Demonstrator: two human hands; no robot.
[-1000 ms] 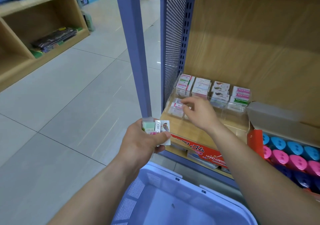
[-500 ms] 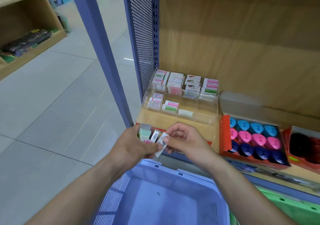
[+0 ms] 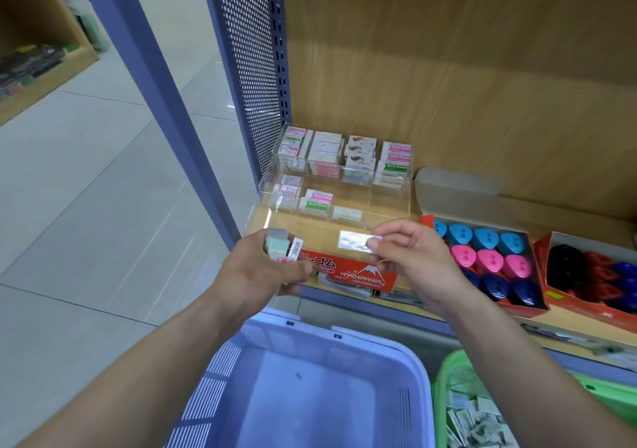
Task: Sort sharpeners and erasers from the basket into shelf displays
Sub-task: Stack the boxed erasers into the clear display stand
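A small flat eraser in a shiny white wrapper [image 3: 355,241] is pinched by one end between the thumb and fingertips of the person's right hand [image 3: 417,258]. It is held level in the air, just in front of the low front wall of a clear acrylic tiered display [image 3: 389,202] and above a red cardboard carton printed "Hard Eraser" [image 3: 362,273].

The left hand [image 3: 255,275], beside it on the left, grips a small stack of wrapped erasers [image 3: 281,247], pale green and pink among them, fingers curled round the bundle.

The display stands on a wooden shelf [image 3: 568,327]. Its back row is filled with stacked erasers, and the front row has a few in its left compartments.

To the right sits an open red box of teardrop-shaped sharpeners [image 3: 486,256] in rows of blue, pink and navy.

Below the hands is a lilac plastic basket [image 3: 379,339]. Beside it on the right is a green plastic basket [image 3: 448,371] holding small wrapped items.
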